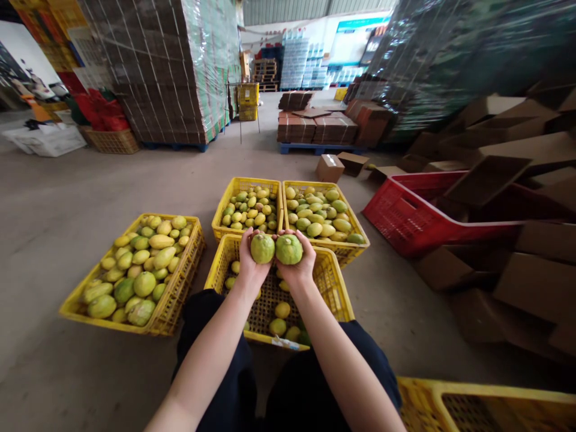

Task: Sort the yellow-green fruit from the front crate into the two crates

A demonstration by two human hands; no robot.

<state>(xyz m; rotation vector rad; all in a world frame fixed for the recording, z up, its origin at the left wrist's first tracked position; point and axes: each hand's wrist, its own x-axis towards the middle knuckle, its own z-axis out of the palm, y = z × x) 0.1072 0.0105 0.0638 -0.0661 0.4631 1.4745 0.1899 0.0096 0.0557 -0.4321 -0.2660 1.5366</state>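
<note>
Over my feed, the left hand cups one green fruit and the right hand grips a second fruit, side by side above the near crate; forearms block part of my view into it. Left of that crate I see a heaped crate; just beyond it, two filled crates. Right of it, a red crate and loose cartons crowd the floor; well beyond it stands a blue pallet of cardboard.

Produce warehouse: tall film-wrapped stacks, bundled flat cartons on a blue pallet, crates of fruit, grey floor, corrugated panelling at back.
</note>
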